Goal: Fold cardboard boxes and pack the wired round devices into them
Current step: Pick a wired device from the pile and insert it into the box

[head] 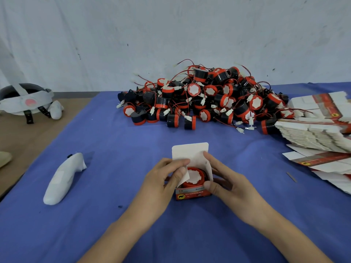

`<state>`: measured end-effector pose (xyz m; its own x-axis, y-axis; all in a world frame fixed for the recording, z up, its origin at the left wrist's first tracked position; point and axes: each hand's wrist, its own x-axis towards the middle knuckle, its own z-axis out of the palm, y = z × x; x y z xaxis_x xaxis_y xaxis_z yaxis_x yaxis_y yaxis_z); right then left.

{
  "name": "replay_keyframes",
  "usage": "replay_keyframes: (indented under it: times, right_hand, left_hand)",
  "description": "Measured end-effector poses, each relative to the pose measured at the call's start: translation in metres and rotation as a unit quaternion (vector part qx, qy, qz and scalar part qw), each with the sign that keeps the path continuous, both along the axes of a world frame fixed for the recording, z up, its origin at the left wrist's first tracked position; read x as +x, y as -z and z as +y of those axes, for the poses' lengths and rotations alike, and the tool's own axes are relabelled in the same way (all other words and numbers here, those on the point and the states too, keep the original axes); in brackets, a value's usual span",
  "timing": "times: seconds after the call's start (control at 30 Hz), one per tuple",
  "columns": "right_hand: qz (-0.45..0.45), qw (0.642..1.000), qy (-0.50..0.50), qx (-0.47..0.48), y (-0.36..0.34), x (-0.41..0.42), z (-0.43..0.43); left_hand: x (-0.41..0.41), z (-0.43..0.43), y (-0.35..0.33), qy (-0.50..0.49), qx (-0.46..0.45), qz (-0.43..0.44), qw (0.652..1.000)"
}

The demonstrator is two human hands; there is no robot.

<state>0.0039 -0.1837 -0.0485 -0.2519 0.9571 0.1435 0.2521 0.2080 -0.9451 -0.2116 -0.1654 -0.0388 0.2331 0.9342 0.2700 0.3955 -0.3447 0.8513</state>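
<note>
A small red and white cardboard box [191,195] stands on the blue cloth in front of me, its white top lid [190,150] standing upright. Inside sits one round red and black device [194,177] with a white face. My left hand [167,179] grips the box's left side and pinches the left side flap, bent over the device. My right hand [224,179] holds the right side, thumb on the front edge, index finger against the right flap. A big pile of wired round devices [205,97] lies behind.
Stacks of flat unfolded boxes [319,133] lie at the right edge of the cloth. A white controller [62,177] lies to the left. A headset [24,99] rests on the brown surface at far left. A white wall stands behind the table.
</note>
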Motion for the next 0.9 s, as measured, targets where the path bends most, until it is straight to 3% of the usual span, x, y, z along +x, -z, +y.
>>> replay_keyframes:
  times: [0.23,0.6,0.9]
  right_hand:
    - [0.055,0.998,0.021,0.032,0.000,-0.002,-0.001]
    - [0.050,0.994,0.093,0.037,0.006,-0.010,0.001]
    - [-0.036,0.994,0.061,0.082,0.004,-0.010,-0.001]
  left_hand:
    - [-0.001,0.009,0.007,0.015,-0.013,0.023,1.000]
    - [-0.006,0.012,0.006,0.048,-0.002,0.071,0.996]
    - [-0.006,0.014,0.004,0.058,-0.013,0.066,0.996]
